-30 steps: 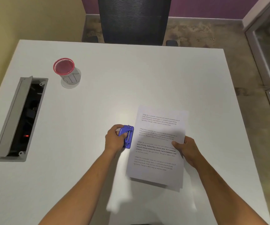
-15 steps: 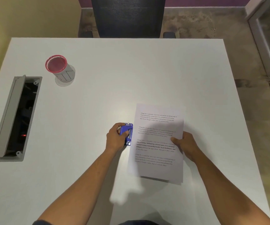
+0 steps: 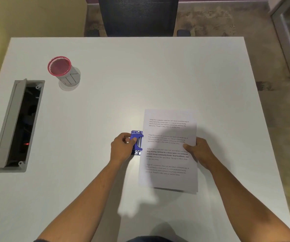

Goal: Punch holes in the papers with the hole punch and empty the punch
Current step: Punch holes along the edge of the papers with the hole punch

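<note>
My left hand (image 3: 121, 148) is closed around the blue hole punch (image 3: 137, 142), which stands on the white desk (image 3: 140, 75). My right hand (image 3: 197, 151) pinches the right edge of the printed papers (image 3: 168, 151). The long axis of the punch runs parallel to the papers' left edge, just beside it. I judge the sheets must slide leftwards into the slot; I cannot tell if they are already inside.
</note>
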